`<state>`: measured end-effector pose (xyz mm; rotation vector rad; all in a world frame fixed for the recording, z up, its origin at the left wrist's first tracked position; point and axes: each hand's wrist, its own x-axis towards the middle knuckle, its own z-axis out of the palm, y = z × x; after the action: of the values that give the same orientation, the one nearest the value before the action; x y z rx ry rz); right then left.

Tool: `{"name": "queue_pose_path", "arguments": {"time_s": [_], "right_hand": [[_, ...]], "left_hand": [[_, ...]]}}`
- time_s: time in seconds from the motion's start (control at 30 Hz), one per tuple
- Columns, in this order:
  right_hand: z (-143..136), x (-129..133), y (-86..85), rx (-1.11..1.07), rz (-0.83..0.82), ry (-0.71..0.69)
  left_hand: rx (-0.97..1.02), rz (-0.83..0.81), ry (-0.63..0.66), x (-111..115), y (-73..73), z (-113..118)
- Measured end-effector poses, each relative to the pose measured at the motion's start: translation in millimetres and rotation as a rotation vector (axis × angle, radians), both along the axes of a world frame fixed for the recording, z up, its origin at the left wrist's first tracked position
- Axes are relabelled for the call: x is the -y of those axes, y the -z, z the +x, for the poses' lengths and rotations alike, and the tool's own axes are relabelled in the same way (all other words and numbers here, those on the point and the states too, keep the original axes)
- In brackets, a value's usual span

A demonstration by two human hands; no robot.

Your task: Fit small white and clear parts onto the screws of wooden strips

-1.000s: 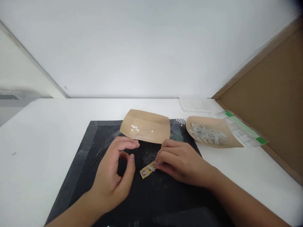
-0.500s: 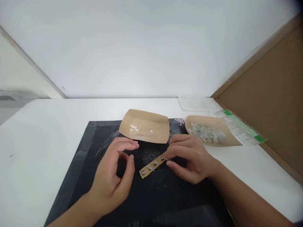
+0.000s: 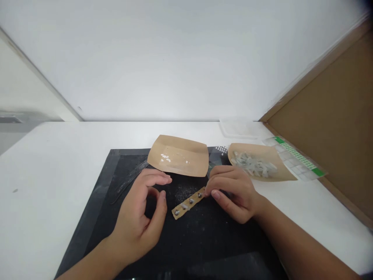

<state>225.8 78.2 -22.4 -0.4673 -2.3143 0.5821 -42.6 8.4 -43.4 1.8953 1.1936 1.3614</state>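
our right hand (image 3: 236, 192), part-curled, grip unclear, has bared the tan strip (image 3: 195, 198)'s dark spots; our left hand (image 3: 135, 219) curves open, empty.

Black mat (image 3: 186, 245) under both hands — left hand (image 3: 142, 217), right hand (image 3: 233, 194) — on a white table (image 3: 32, 186). Just beyond the left hand: tan tray (image 3: 192, 149), few small white bits (image 3: 165, 157) inside. White checkered patch (image 3: 221, 149) beyond the right hand. Second tan tray (image 3: 285, 174) just past the right hand's outer side, heaped with translucent pieces (image 3: 256, 165). Next to it, farther out: clear case (image 3: 300, 157), green label strip. Beyond the right hand, at the table's back edge: clear shallow container (image 3: 237, 132). White wall (image 3: 163, 58) ahead of both hands — brown panel (image 3: 332, 85) off to the right hand's side.
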Motion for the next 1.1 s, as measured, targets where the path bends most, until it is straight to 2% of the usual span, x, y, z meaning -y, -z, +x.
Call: {"name": "queue_pose_path", "arguments": {"time_s": [0.13,0.43,0.63,0.87,1.1], "right_hand": [[0.8,-1.2,0.4,-0.026,-0.014,-0.008],[0.5,-3.1,3.5,0.063,-0.055,-0.024],[-1.0,-1.6,-3.0,0.092,-0.031,0.009],[0.4,-2.6,-11.6,0.368,-0.024,0.146],[0.6,-0.9,-7.7,0.428,-0.032,0.140]], "left_hand": [[-0.008,-0.007,0.009,0.9,-1.4,0.5],[-0.020,-0.021,0.028,-0.3,-0.7,-0.2],[-0.017,-0.039,0.035,0.3,-0.5,-0.9],[0.003,-0.052,0.012,-1.9,1.0,-0.1],[-0.028,-0.050,0.016,-1.6,0.5,0.0]]}}
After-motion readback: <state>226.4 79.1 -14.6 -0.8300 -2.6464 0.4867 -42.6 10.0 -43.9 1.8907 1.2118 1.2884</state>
